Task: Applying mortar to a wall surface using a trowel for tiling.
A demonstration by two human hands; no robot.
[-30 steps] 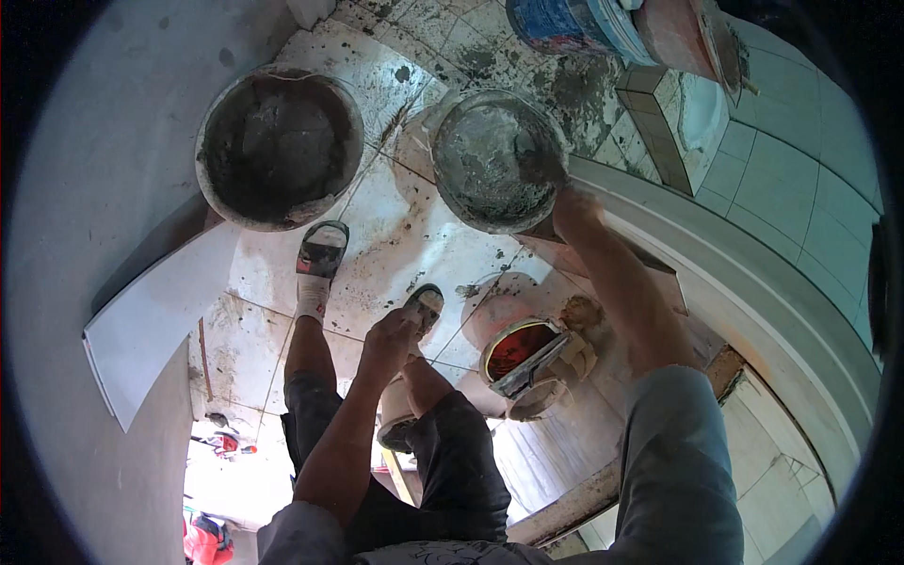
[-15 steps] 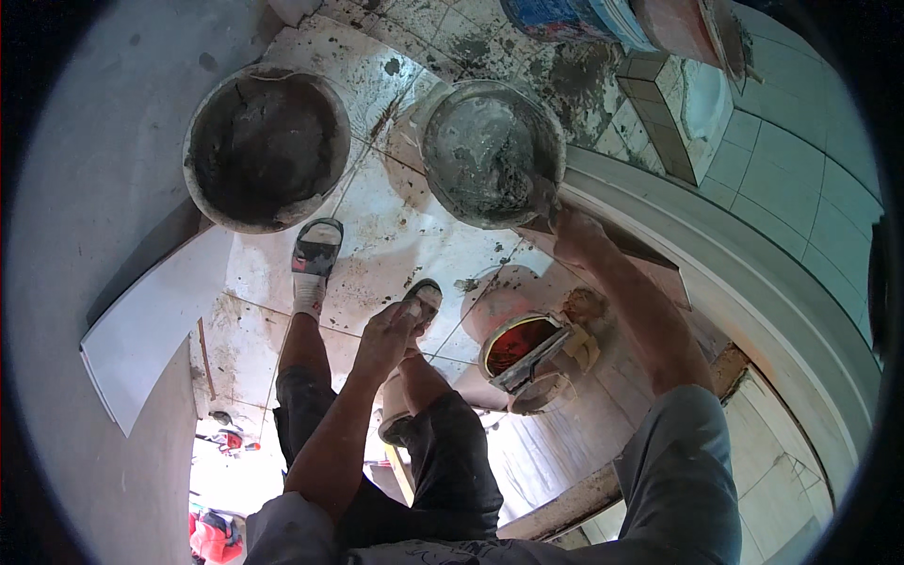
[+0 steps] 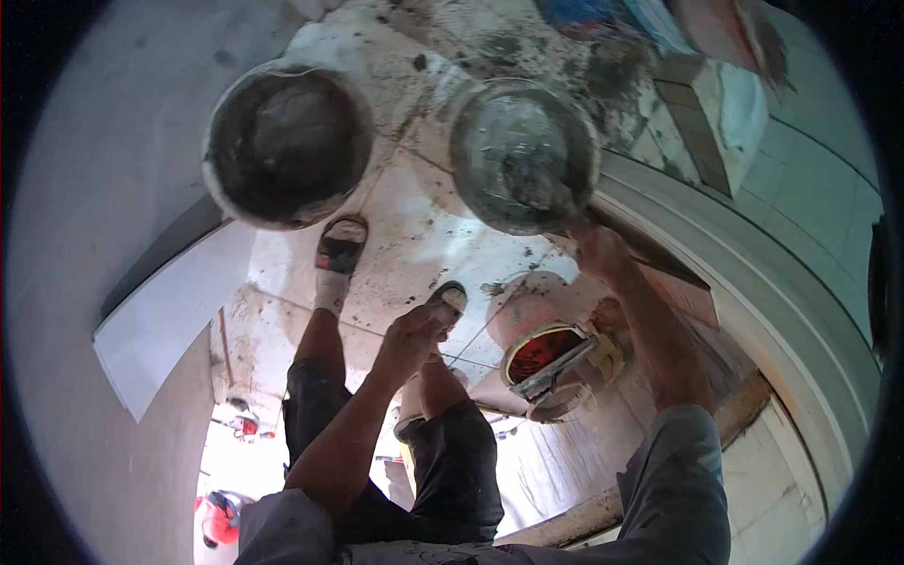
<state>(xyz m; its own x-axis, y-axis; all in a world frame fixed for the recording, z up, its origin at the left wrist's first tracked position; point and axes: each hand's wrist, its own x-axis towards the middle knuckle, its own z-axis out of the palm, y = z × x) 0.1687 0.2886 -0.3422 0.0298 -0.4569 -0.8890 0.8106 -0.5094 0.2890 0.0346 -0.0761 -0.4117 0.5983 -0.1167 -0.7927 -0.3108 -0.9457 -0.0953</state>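
My right hand (image 3: pixel 603 250) is closed around the handle of a tool, probably a trowel (image 3: pixel 556 198), whose blade sits in grey wet mix inside the right bucket (image 3: pixel 476 151); the blade's shape is unclear. My left hand (image 3: pixel 419 325) is closed low over my right leg, with fingers around something pale that I cannot make out. To the left stands a second bucket (image 3: pixel 219 141) with darker grey mix inside. Below the right hand are a pinkish bucket (image 3: pixel 518 311) with a red inside and a flat tool (image 3: pixel 551 375) lying across it.
White board (image 3: pixel 165 315) along the left wall. My sandalled feet (image 3: pixel 341 245) on spattered tiles (image 3: pixel 414 212). Blue bucket (image 3: pixel 593 19) and pale tiled step (image 3: pixel 697 122) at upper right, a curved frame (image 3: pixel 772 282) along the right. Blurred red objects (image 3: pixel 217 518) at lower left.
My right hand has moved slightly downward relative to the bucket, with the tool showing more in the mix. The whole view has shifted right and blurred. My left hand stays low.
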